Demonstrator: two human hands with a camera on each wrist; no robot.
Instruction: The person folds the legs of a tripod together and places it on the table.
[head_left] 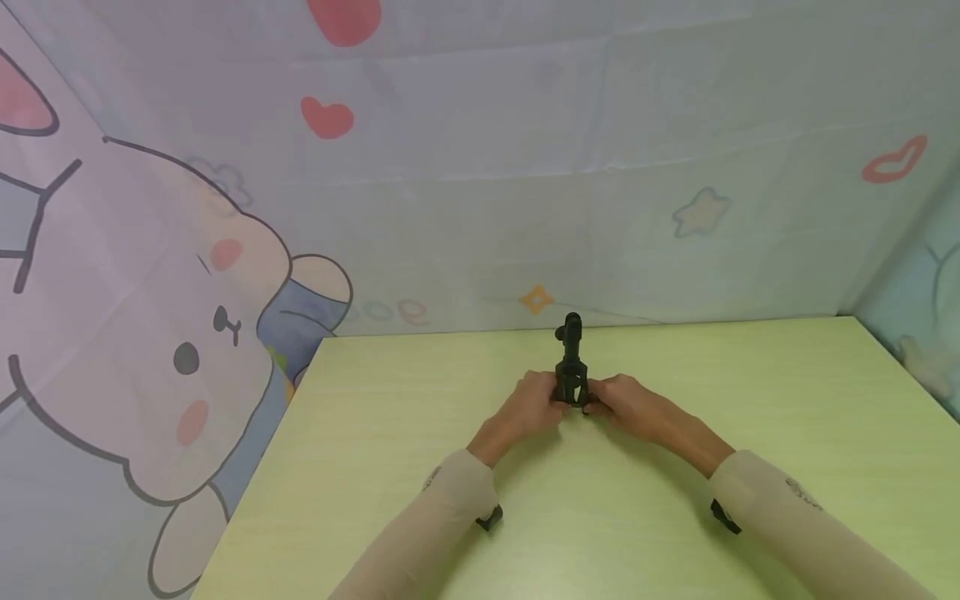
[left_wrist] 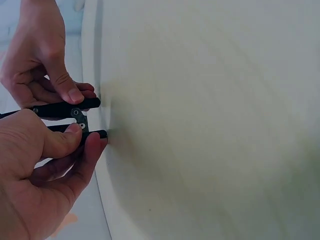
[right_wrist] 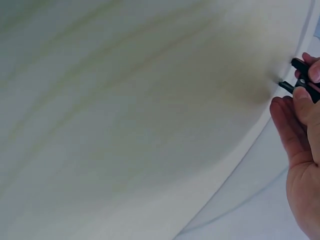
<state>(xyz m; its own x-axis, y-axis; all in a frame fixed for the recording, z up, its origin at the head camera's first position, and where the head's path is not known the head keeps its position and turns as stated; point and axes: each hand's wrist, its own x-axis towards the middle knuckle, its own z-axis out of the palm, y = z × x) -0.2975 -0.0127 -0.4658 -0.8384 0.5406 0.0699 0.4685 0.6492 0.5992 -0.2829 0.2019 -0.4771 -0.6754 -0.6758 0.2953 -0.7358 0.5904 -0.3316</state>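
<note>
in the head view, a small black hinged object (head_left: pixel 572 367) is upright near the far edge of the desk (head_left: pixel 600 517), roughly midway between its two sides. whether it rests on the desk or is held just above it, i cannot tell. the left hand (head_left: pixel 531 404) grips it low on one side and the right hand (head_left: pixel 628 404) low on the other, fingers bent in toward it. pale sleeves (head_left: pixel 438 521) cover both forearms, and a dark wrist device (head_left: pixel 490 518) shows below the left cuff, with another below the right. behind the desk hangs a light cloth (head_left: pixel 487 208) printed with hearts, a star and a large cartoon animal (head_left: pixel 142 333).

in the left wrist view, the object shows two dark bars, one above the other, joined by a short link (left_wrist: pixel 79 120) with round pivots. the left hand pinches the lower bar between thumb and fingers; the right hand pinches the upper one. a gap lies between the bars, and their blunt ends point toward the desk.

in the right wrist view, the object sits at the right border, partly cut off. the right hand has its thumb against the nearer bar, the other fingers fairly straight; fingertips of the left hand hold the farther bar.
</note>
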